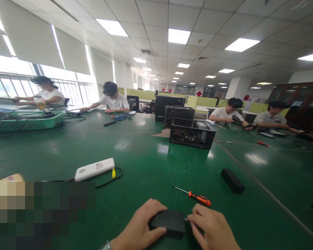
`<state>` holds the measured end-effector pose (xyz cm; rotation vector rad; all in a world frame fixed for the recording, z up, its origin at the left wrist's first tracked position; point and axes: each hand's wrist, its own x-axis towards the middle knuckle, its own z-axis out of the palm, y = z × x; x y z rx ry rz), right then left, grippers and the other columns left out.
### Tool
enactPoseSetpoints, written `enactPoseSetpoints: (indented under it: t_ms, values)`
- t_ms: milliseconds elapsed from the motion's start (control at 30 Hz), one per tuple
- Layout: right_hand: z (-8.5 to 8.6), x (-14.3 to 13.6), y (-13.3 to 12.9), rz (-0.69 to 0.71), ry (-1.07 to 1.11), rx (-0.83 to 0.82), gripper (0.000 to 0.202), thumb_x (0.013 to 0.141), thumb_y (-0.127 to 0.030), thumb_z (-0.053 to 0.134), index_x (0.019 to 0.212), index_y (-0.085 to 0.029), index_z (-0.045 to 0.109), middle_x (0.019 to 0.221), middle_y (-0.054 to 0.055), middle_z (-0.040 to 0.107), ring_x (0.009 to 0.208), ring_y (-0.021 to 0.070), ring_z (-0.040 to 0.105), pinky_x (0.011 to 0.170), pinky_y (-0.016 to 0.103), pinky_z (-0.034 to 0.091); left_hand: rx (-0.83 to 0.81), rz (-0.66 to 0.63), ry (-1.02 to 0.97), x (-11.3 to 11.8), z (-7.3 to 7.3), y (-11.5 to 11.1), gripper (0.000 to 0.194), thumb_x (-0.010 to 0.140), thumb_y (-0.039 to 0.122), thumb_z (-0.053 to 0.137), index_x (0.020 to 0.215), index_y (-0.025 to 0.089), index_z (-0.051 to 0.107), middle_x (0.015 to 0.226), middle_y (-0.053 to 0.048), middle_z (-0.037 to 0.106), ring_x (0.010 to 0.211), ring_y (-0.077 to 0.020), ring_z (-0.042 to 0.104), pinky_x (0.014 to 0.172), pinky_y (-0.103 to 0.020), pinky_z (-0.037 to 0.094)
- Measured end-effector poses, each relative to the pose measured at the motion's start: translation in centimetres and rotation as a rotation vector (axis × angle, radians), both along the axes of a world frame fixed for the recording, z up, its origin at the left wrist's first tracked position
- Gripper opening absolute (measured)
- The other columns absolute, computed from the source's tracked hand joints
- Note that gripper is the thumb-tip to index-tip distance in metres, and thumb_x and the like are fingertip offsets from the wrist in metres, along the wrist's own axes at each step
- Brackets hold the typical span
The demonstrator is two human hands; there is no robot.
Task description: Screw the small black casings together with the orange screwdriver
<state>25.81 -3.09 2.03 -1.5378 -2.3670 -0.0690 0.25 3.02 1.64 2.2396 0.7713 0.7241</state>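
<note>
My left hand (143, 222) is closed around a black rectangular box (169, 224), thumb on its near side and fingers over the far side, on the green table (146, 156). My right hand (208, 224) is pinched at the box's right end. A small, thin, light-coloured tip (186, 219) shows between its fingertips and the box; the rest is hidden in the hand. Just beyond my right hand lies a screwdriver (198, 198) with an orange and black handle, its shaft pointing left. Farther right a second black box (232, 180) rests on the table.
A white power bank-like device (95, 169) with a black cable lies left. Black computer cases (193, 133) stand ahead. A green basket (41, 121) holds cables at far left. Another screwdriver (266, 144) lies far right. Several people sit around the table's far edges.
</note>
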Motion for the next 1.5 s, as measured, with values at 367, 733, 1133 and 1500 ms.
enactPoseSetpoints:
  t_ms: [367,733,1133,1500]
  values:
    - [-0.8,0.0,0.6,-0.29,0.212,-0.249,0.031,0.089,-0.045,0.05,0.075,-0.023,0.065,0.075,0.002,0.067,0.073,0.0189,0.063,0.067,0.027,0.04,-0.008,0.003,0.025,0.5,-0.1,-0.4,0.035,0.075,0.026,0.07,0.108,0.021,0.062,0.101,-0.006,0.065,0.092,-0.0222,0.058,0.083,-0.031,0.045]
    - [-1.3,0.8,1.2,-0.337,0.314,-0.351,0.033,0.086,-0.049,0.052,0.071,-0.022,0.065,0.066,-0.002,0.066,0.063,0.0141,0.06,0.056,0.022,0.033,0.009,0.046,0.012,0.3,-0.4,-0.2,0.035,0.075,0.032,0.071,0.108,0.022,0.063,0.102,-0.005,0.066,0.094,-0.023,0.059,0.086,-0.031,0.046]
    - [-1.0,0.0,0.8,-0.326,0.209,-0.187,0.034,0.087,-0.046,0.049,0.066,-0.023,0.064,0.063,-0.002,0.067,0.059,0.0143,0.061,0.054,0.022,0.033,-0.041,0.057,0.029,0.5,-0.1,-0.2,0.035,0.074,0.033,0.071,0.106,0.022,0.064,0.101,-0.005,0.067,0.094,-0.0224,0.059,0.086,-0.031,0.046]
    - [-3.2,-1.4,0.6,-0.239,0.445,0.111,0.029,0.092,-0.042,0.039,0.098,-0.028,0.063,0.079,-0.002,0.069,0.052,0.0114,0.062,0.052,0.019,0.046,-0.054,0.037,0.031,0.3,-0.6,0.0,0.035,0.073,0.032,0.074,0.105,0.022,0.064,0.101,-0.004,0.066,0.093,-0.0225,0.058,0.085,-0.031,0.044]
